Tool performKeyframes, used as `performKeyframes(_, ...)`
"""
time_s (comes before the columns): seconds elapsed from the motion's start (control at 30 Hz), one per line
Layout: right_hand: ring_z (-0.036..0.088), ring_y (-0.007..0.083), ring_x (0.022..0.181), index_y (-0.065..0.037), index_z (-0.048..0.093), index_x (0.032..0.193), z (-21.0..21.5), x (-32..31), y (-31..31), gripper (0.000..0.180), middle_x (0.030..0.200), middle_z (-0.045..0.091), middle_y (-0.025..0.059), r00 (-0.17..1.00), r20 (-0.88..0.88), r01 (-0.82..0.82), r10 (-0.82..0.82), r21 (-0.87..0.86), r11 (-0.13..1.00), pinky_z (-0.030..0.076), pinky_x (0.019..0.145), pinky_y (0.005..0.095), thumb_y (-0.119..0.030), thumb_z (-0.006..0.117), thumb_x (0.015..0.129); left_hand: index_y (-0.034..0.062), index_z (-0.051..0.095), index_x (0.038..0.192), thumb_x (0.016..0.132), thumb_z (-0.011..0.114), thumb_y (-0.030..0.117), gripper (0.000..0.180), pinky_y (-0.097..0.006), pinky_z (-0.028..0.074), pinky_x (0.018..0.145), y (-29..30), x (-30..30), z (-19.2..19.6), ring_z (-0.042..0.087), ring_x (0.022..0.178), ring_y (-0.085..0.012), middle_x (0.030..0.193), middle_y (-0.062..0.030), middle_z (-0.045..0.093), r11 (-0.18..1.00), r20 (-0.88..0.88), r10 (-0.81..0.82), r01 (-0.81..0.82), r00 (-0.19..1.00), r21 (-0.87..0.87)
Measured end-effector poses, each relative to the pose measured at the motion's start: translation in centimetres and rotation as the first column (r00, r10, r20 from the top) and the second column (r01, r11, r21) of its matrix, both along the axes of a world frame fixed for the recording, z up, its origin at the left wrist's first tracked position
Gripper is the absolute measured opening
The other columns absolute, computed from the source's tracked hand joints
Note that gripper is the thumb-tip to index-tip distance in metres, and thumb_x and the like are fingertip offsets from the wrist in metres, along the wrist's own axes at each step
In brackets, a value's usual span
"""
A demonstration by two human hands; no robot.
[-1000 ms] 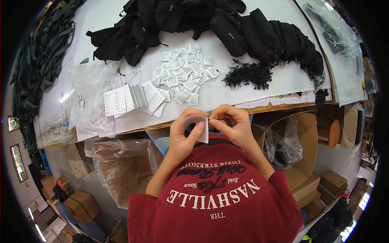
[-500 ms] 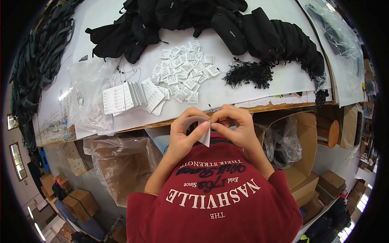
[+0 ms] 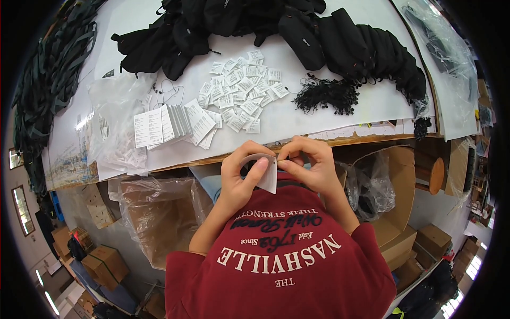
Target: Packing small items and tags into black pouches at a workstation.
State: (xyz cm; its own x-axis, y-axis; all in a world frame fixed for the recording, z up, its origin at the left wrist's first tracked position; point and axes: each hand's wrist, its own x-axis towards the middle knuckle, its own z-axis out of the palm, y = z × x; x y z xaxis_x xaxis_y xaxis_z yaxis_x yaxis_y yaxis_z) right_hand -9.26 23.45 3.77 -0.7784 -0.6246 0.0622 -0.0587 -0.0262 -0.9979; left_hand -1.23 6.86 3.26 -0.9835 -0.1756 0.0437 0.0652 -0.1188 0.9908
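Just off the table's front edge, my left hand (image 3: 238, 174) grips a curved white card tag (image 3: 270, 178) between thumb and fingers. A small hole shows near the tag's upper corner. Right beside that corner, my right hand (image 3: 313, 166) is closed in a pinch; what sits between its fingertips is too small to make out. Beyond my hands lies a fanned stack of printed white tags (image 3: 149, 127). Small white packets (image 3: 244, 90) are heaped to the right of it. Farther right is a tangled bundle of black string loops (image 3: 326, 97).
Black pouches (image 3: 303, 40) pile along the back of the white table (image 3: 287, 119). Clear plastic bags (image 3: 114, 122) and dark straps (image 3: 53, 80) lie at the left. Below the edge stand a plastic-lined carton (image 3: 159, 218) and an open cardboard box (image 3: 398, 186).
My fingertips have parted slightly at the tag's corner, the right ones shifting a little to the right. The tag has turned so that more of its face shows.
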Motion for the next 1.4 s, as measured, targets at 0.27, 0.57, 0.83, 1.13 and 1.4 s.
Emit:
performKeyframes(0.27, 0.039, 0.0046, 0.059, 0.0, 0.063, 0.084, -0.6, 0.1, 0.3, 0.009, 0.071, 0.053, -0.0016, 0.982, 0.186, -0.026, 0.037, -0.061, 0.998, 0.029, 0.054, 0.0203, 0.001, 0.068, 0.076, 0.0, 0.057, 0.093, 0.091, 0.057, 0.013, 0.013, -0.023, 0.044, 0.072, 0.1, 0.4, -0.3, 0.056, 0.078, -0.0072, 0.082, -0.0029, 0.062, 0.992, 0.145, -0.055, 0.038, 0.988, 0.118)
performKeyframes(0.57, 0.042, 0.0058, 0.062, 0.001, 0.063, 0.082, -0.8, 0.1, 0.1, 0.008, 0.072, 0.055, -0.0002, 0.984, 0.159, -0.066, 0.078, -0.081, 0.995, 0.032, 0.057, 0.0202, -0.001, 0.068, 0.077, 0.0027, 0.056, 0.091, 0.087, 0.063, 0.018, 0.017, -0.021, 0.041, 0.066, 0.1, 0.5, -0.2, 0.052, 0.072, -0.0052, 0.079, 0.0003, 0.058, 0.969, 0.195, -0.15, 0.105, 0.969, 0.225)
performKeyframes(0.83, 0.043, 0.0055, 0.061, 0.001, 0.063, 0.081, -0.5, 0.0, 0.3, 0.008, 0.072, 0.056, 0.0001, 0.976, 0.192, -0.087, 0.099, -0.073, 0.994, 0.033, 0.056, 0.0203, -0.002, 0.069, 0.076, 0.002, 0.056, 0.091, 0.084, 0.064, 0.015, 0.017, -0.02, 0.041, 0.066, 0.0, 0.7, -0.4, 0.052, 0.073, -0.0052, 0.08, -0.0001, 0.059, 0.974, 0.188, -0.138, 0.098, 0.973, 0.206)
performKeyframes(1.13, 0.035, 0.0039, 0.055, -0.002, 0.064, 0.081, -0.8, -0.1, 0.2, 0.007, 0.064, 0.049, -0.0042, 0.99, 0.116, -0.063, 0.074, -0.098, 0.993, 0.027, 0.05, 0.0207, -0.006, 0.07, 0.078, 0.0005, 0.059, 0.089, 0.081, 0.063, 0.009, 0.012, -0.022, 0.045, 0.066, 0.2, 0.8, -0.2, 0.057, 0.069, -0.0075, 0.077, -0.0037, 0.063, 0.996, 0.207, -0.07, 0.055, 0.976, 0.075)
performKeyframes(1.4, 0.035, 0.004, 0.055, -0.002, 0.064, 0.082, -0.9, -0.1, 0.3, 0.007, 0.065, 0.049, -0.0042, 0.993, 0.105, -0.042, 0.052, -0.092, 0.995, 0.027, 0.05, 0.0208, -0.004, 0.07, 0.077, -0.0003, 0.061, 0.092, 0.079, 0.065, 0.008, 0.016, -0.024, 0.049, 0.073, 0.2, 0.4, 0.7, 0.063, 0.074, -0.0114, 0.079, -0.0063, 0.066, 0.999, 0.147, -0.047, 0.049, 0.988, -0.009)
